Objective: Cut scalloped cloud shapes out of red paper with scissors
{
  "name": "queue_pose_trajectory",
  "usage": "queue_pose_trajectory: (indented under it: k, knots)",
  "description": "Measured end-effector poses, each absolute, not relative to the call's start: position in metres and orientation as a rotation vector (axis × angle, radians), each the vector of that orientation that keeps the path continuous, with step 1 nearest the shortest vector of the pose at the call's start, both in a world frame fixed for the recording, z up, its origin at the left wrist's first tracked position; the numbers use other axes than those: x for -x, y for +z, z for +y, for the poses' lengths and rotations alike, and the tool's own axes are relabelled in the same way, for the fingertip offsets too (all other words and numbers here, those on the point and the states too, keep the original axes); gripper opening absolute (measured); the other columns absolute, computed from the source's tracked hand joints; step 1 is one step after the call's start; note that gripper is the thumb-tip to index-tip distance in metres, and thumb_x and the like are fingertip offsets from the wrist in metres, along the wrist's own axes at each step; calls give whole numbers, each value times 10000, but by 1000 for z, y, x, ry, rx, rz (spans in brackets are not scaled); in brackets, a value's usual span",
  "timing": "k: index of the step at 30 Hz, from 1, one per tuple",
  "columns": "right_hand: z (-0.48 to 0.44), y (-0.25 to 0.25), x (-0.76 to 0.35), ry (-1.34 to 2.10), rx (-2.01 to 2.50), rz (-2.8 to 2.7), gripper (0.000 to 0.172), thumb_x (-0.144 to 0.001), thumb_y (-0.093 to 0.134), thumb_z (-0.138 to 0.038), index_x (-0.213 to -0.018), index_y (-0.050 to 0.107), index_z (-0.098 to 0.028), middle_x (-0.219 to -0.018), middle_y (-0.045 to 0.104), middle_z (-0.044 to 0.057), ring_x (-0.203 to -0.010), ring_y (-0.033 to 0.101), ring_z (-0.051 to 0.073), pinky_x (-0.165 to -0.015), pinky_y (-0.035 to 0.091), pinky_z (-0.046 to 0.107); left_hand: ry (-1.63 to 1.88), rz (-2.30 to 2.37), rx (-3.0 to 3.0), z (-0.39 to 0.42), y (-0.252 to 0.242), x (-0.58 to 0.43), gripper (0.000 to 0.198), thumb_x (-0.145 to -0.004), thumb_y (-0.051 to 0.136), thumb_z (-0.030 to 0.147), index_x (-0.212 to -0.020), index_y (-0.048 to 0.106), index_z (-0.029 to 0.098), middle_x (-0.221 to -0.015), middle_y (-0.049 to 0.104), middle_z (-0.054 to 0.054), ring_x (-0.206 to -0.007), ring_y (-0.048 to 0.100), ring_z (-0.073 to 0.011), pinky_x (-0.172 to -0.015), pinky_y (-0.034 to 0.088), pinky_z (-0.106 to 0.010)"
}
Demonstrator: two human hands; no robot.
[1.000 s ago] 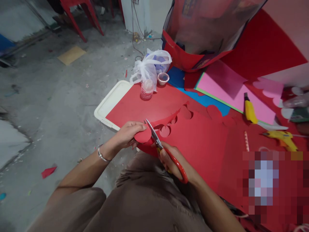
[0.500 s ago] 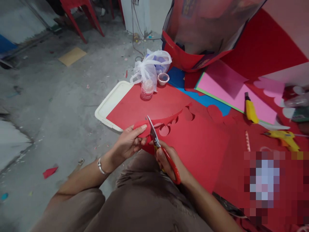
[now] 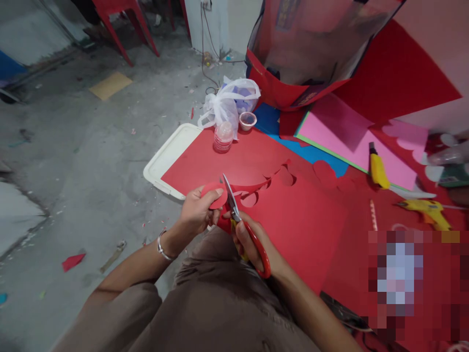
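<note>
My left hand [image 3: 198, 211] pinches a round red paper piece [image 3: 213, 195] at the edge of a large red sheet [image 3: 293, 215]. My right hand [image 3: 252, 244] grips red-handled scissors [image 3: 242, 225], whose blades point up and away beside the round piece. The sheet's far edge has a row of scalloped cut-outs [image 3: 271, 181]. Both hands work just above my lap.
A white tray [image 3: 164, 159] lies under the sheet's left corner. A small plastic jar [image 3: 223, 137], a cup [image 3: 247, 120] and a plastic bag [image 3: 227, 102] sit behind. Pink paper [image 3: 351, 142], a yellow cutter [image 3: 377, 168] and a glue gun [image 3: 427, 210] lie right. A red bag [image 3: 293, 88] stands behind.
My left hand has turned the round piece and shifted slightly right. The scissors have come a little nearer to me and their blades have closed further along the curve.
</note>
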State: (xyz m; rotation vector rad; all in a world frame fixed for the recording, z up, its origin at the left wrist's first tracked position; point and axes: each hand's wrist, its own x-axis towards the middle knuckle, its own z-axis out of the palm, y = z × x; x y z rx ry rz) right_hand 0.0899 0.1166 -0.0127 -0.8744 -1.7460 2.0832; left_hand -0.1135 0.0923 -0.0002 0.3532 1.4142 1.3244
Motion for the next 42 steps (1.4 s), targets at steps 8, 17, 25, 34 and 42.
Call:
queue_pose_trajectory:
  k: [8, 17, 25, 34, 42]
  knots:
    - [119, -10, -87, 2058, 886, -1785, 602, -1151, 486, -741, -1387, 658, -215, -803, 502, -12, -640, 457, 144, -549, 384, 250, 1275, 1464, -396, 92, 5, 117, 339, -845, 777, 451, -707, 555, 236, -351, 508, 41, -266, 389, -102, -341, 220, -214]
    - [121, -9, -86, 2029, 899, -1811, 631, -1148, 477, -756, -1348, 686, -196, -763, 497, -19, -620, 456, 140, -545, 368, 250, 1276, 1465, -403, 94, 6, 119, 368, -813, 803, 461, -657, 562, 230, -347, 508, 29, -257, 359, -88, -332, 201, -214]
    - [121, -10, -86, 2029, 910, -1802, 656, -1150, 473, -755, -1367, 702, -180, -766, 510, -13, -612, 468, 135, -540, 376, 246, 1290, 1473, -372, 95, 14, 117, 361, -736, 819, 476, -640, 576, 227, -343, 502, 40, -247, 340, -78, -320, 207, -202]
    - [122, -10, -89, 2045, 919, -1794, 667, -1147, 486, -750, -1388, 717, -173, -744, 502, -19, -578, 471, 130, -527, 383, 251, 1292, 1443, -407, 95, 13, 120, 361, -751, 818, 459, -623, 576, 224, -346, 502, 34, -254, 364, -87, -320, 219, -207]
    - [125, -10, -90, 2024, 909, -1815, 643, -1153, 497, -733, -1366, 722, -170, -723, 476, -30, -579, 442, 122, -523, 365, 238, 1285, 1444, -430, 95, 11, 123, 354, -753, 818, 438, -603, 590, 214, -361, 518, 20, -257, 380, -90, -313, 230, -214]
